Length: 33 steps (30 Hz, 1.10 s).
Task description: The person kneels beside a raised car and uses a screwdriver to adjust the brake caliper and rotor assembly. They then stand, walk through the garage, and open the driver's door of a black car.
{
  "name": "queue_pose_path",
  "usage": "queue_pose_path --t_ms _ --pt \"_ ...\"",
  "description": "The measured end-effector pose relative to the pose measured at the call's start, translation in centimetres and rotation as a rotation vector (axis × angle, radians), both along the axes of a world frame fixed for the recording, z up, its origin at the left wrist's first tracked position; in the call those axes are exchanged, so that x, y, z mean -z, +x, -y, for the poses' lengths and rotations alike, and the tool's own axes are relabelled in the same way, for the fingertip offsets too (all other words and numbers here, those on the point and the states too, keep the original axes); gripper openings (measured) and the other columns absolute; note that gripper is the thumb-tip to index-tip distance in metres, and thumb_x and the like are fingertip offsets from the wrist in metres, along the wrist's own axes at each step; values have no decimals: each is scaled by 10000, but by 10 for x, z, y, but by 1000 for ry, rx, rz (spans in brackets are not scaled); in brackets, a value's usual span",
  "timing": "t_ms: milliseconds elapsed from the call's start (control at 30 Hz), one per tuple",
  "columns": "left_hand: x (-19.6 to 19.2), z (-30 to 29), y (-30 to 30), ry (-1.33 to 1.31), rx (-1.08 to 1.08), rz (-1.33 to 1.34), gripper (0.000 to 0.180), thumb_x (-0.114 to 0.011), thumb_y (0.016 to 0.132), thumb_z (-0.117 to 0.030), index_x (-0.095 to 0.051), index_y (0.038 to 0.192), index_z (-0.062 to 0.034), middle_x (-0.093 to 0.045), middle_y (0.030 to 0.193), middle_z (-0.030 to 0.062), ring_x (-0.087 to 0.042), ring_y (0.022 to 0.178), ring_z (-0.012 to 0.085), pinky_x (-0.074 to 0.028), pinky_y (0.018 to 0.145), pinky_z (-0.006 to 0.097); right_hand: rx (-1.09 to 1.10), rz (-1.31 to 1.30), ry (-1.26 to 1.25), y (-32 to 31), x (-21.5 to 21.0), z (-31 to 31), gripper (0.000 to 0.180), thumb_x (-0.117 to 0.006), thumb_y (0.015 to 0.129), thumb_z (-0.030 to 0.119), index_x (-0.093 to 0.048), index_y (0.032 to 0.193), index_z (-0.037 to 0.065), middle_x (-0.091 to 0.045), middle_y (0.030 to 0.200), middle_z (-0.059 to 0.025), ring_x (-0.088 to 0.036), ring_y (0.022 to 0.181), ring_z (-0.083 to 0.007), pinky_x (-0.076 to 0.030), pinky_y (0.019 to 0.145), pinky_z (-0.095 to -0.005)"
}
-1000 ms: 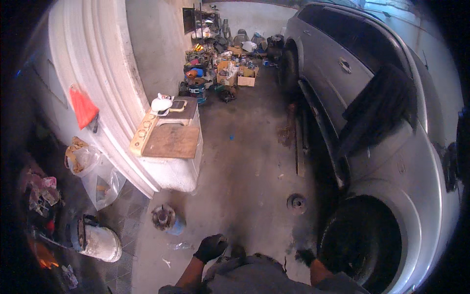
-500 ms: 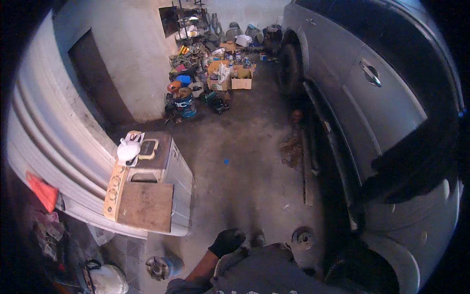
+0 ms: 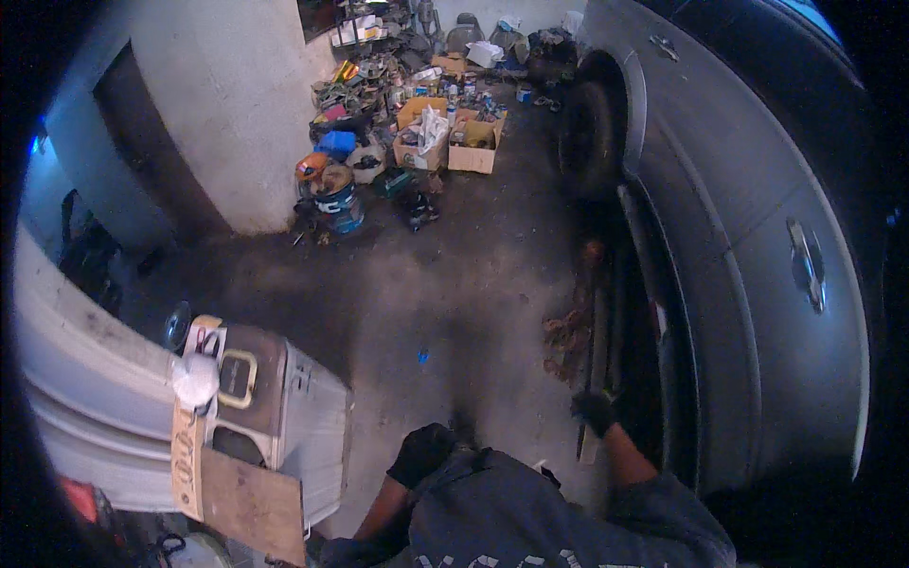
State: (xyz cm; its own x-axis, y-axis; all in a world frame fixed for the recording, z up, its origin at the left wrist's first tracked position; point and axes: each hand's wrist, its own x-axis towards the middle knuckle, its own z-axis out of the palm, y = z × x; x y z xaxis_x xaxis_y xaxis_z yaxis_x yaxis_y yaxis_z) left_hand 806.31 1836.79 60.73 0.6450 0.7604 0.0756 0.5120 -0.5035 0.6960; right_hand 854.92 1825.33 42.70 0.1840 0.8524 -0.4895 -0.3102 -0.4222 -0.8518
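My left hand (image 3: pixel 423 454), in a black glove, hangs in front of me by the dark shirt (image 3: pixel 511 506) I wear. Its fingers merge into one dark shape, and nothing shows in it. To the right, my right hand (image 3: pixel 594 413), also black-gloved, is out over the floor beside a long bar (image 3: pixel 595 364) lying along the vehicle; whether it touches the bar I cannot tell. Its fingers are too dark to make out. A white cabinet-like appliance (image 3: pixel 317 421) stands to the left of my left hand, with a brown board (image 3: pixel 248 502) on its near end.
A grey vehicle (image 3: pixel 748 256) lines the right side. Ahead are cardboard boxes (image 3: pixel 472 159), a blue bucket (image 3: pixel 343 220) and piled parts along the wall. A small blue scrap (image 3: pixel 423 357) lies on the concrete floor (image 3: pixel 473 284). A white container (image 3: pixel 197 381) sits on the appliance.
I have moved forward along the vehicle, and the view has shifted with me. My right hand has come into view; the wheel-like disc and the can on the floor have left it.
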Motion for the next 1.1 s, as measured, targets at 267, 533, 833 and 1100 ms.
queue_pose_path --t_ms 267,533,833,1100 --pt "-15 -299 122 139 133 -101 233 -650 825 -304 -653 913 -88 -672 878 154 -664 795 344 -531 695 449 -84 -274 -420 38 107 55 483 -568 941 326 -536 1326 36 -612 1230 -185 -579 1157 -385 -488 933 -566" --pt "-1 -486 257 178 70 70 147 -675 814 -240 -678 892 -115 -683 891 120 -665 806 326 -544 690 413 -197 162 -603 174 45 -223 470 -594 926 278 -534 1326 37 -608 1241 -170 -576 1165 -345 -478 961 -525" --pt "-68 -422 218 96 -693 50 151 -658 845 -252 -662 845 -100 -678 865 117 -657 758 324 -533 654 432 -752 569 -288 319 -48 -638 464 -622 910 223 -532 1326 38 -603 1254 -154 -571 1173 -300 -466 992 -477" --pt "-91 -140 180 4 -1978 413 185 -655 901 -235 -676 956 -60 -698 865 116 -683 756 231 -528 688 372 -1752 470 210 -1 -110 -741 466 -647 896 175 -530 1326 39 -599 1265 -140 -567 1180 -259 -456 1019 -436"
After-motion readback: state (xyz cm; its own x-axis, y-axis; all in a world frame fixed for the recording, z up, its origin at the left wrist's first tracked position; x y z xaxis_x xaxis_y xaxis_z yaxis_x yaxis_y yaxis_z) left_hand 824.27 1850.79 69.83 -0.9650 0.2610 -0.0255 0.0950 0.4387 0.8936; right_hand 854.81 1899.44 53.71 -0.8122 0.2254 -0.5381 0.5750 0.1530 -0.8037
